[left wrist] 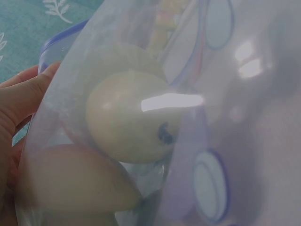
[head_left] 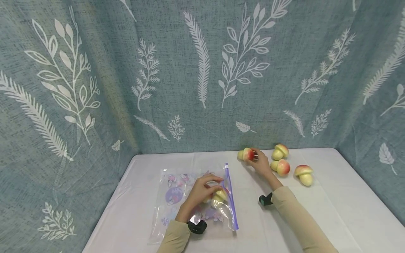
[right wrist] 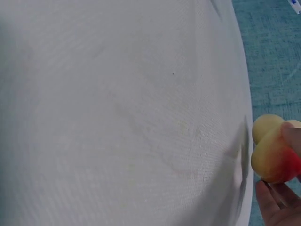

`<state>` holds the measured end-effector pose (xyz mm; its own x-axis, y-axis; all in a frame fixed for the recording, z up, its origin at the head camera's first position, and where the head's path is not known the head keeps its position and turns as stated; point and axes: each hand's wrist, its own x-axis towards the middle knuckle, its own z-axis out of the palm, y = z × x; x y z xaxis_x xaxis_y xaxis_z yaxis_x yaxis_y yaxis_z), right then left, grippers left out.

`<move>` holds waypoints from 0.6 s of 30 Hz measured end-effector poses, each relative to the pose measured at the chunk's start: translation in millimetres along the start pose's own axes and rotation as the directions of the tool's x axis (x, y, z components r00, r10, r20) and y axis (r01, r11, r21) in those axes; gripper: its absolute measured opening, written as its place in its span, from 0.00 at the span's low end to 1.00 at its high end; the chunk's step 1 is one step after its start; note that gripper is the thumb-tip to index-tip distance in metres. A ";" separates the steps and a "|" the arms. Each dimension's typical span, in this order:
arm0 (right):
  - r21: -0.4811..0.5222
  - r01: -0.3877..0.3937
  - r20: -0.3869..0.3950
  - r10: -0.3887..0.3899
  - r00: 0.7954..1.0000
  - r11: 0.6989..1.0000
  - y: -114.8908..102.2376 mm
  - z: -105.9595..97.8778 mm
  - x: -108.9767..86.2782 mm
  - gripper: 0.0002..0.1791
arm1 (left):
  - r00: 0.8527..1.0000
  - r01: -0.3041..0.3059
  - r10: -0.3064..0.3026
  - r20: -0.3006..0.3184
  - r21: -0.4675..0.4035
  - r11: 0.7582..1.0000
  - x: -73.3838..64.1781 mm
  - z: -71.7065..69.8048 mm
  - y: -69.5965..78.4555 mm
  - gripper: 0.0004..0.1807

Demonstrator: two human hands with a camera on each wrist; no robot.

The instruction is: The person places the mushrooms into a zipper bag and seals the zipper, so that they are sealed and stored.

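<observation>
My right hand (head_left: 261, 163) grips a toy mushroom (head_left: 246, 154) with a red-and-yellow cap and pale yellow stem at the table's back edge. In the right wrist view, fingers and thumb close around the red cap of this mushroom (right wrist: 277, 157). A clear zip bag (head_left: 174, 175) with purple cartoon prints lies at the left, its purple zip edge facing right. My left hand (head_left: 202, 189) holds the bag near its mouth, thumb against the film by the purple zip strip (left wrist: 66, 35). Inside the bag are mushrooms (head_left: 217, 199), partly hidden by that hand; the left wrist view shows a rounded pale one (left wrist: 134, 117).
Right of the right hand lie three more mushrooms: one at the back (head_left: 280, 151), one just in front of it (head_left: 281, 167) and one farther right (head_left: 304, 174). A white cloth covers the table (head_left: 253, 225). Behind it hangs a blue-green leaf-patterned curtain (head_left: 177, 88).
</observation>
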<state>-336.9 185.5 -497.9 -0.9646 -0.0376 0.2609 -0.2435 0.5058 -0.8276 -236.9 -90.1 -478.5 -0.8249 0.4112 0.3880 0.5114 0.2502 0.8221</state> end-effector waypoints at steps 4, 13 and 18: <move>-0.005 0.005 -0.002 -0.005 1.000 1.000 -0.8 -2.0 -0.7 0.33 | 1.000 0.008 -0.008 -0.009 0.001 1.000 0.8 2.2 -13.1 0.14; 0.014 -0.007 -0.006 0.007 1.000 1.000 -0.3 -4.6 -1.3 0.32 | 0.993 -0.114 0.114 -0.023 0.020 0.993 2.6 2.3 -20.4 0.13; 0.024 -0.003 0.000 0.003 1.000 1.000 -0.1 -6.8 -2.9 0.32 | 0.994 -0.106 0.106 -0.028 0.013 0.994 3.5 2.7 -20.1 0.13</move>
<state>-333.4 191.4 -495.2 -0.9655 -0.0359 0.2580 -0.2426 0.4850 -0.8402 -249.4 -91.4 -494.8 -0.7724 0.4106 0.4846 0.5990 0.2171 0.7708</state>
